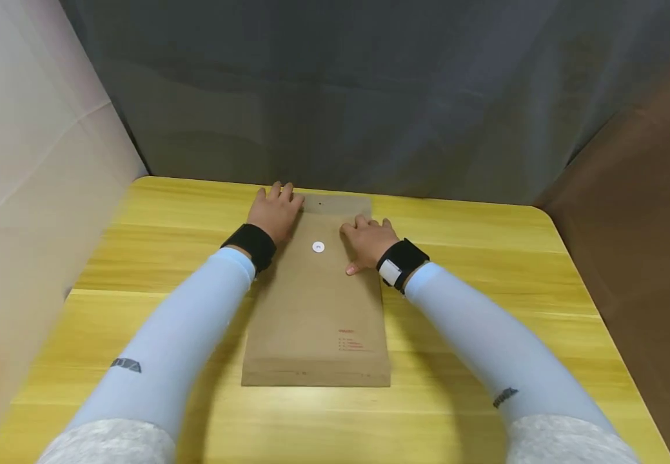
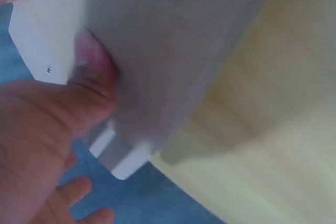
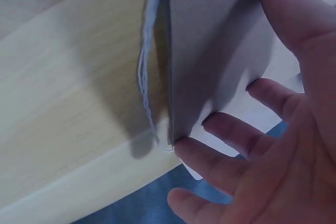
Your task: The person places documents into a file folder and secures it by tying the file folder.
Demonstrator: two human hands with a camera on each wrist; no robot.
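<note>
Envelope (image 1: 315, 309) first: it's a big brown kraft one, lying flat in the middle of your yellow wood-grain table (image 1: 462, 399), long side running away from you, flap end at the far edge. Around the table you've got a dark grey curtain (image 1: 369, 96) at the back, a pale sheet (image 1: 27, 193) on your left and a brown one (image 1: 648, 212) on your right.

Your left hand (image 1: 275, 212) sits on the envelope's far left corner, thumb pressed against the flap in the left wrist view. Your right hand (image 1: 366, 241) rests on the right side near the flap, fingers spread. A thin string (image 3: 147, 66) hangs along the edge. Between your hands is a white round button (image 1: 318, 247). Small red print (image 1: 351, 341) sits near the bottom, too small to read.
</note>
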